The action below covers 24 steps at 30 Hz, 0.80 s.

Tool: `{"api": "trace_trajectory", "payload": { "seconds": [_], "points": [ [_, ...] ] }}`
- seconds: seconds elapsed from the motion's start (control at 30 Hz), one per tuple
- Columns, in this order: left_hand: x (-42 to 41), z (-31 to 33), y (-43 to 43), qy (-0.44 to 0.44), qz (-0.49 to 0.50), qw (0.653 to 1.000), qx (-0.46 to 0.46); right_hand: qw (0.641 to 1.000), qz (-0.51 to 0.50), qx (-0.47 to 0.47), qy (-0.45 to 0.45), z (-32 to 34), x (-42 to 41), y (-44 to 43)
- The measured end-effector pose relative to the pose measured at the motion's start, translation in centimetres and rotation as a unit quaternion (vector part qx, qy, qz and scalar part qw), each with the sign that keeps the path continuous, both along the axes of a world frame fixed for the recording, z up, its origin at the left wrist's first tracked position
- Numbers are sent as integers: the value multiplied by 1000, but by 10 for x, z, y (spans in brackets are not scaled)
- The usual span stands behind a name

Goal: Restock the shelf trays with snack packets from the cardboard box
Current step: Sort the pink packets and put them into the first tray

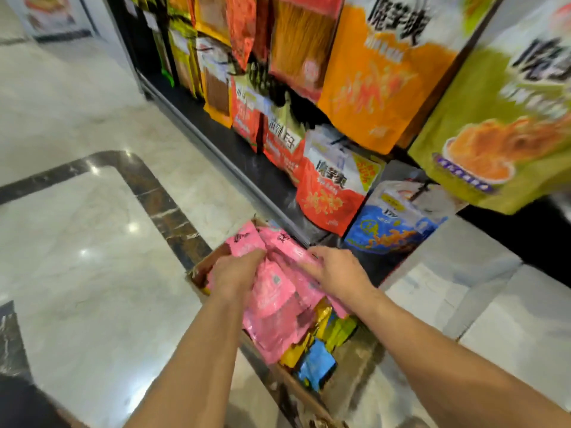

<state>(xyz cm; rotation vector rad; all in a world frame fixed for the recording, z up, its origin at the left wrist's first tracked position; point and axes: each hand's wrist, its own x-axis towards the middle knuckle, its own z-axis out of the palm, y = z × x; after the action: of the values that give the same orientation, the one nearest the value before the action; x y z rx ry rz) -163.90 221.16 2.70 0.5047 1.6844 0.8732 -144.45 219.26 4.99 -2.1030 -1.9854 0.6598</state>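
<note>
Two bare arms reach down over a pale marble floor (92, 242) that spreads out to the left of the hands. Beyond and to the right of the hands rises a dark shelf (234, 149) hung with big snack bags, among them an orange bag (380, 88), a green bag (494, 134), a red bag (327, 196) and a blue bag (392, 223). Under the hands sits an open cardboard box (309, 400). A stack of pink packets (278, 304) lies in it, with small gold, green and blue packets (318, 362) nearer the body. The left hand (238, 273) has its fingers curled around the pink packets. The right hand (340, 273) lies on the same stack; the blur hides whether it grips.
</note>
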Motion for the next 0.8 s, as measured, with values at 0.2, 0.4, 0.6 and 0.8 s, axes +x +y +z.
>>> {"api": "trace_trajectory", "payload": {
  "seconds": [0.2, 0.4, 0.6, 0.8],
  "points": [
    [24, 87, -33, -82, -77, 991, 76, 967, -113, -9, 228, 30, 21, -42],
    [43, 130, -69, -151, -152, 974, 78, 841, -245, -69, 477, 71, 31, -95],
    [53, 125, -88, -208, -227, 950, 46, 806, -250, -26, 536, 84, 46, -134],
    [81, 93, -94, -313, -205, 927, -12, 793, -319, 9, 519, 77, 72, -159]
  ]
}}
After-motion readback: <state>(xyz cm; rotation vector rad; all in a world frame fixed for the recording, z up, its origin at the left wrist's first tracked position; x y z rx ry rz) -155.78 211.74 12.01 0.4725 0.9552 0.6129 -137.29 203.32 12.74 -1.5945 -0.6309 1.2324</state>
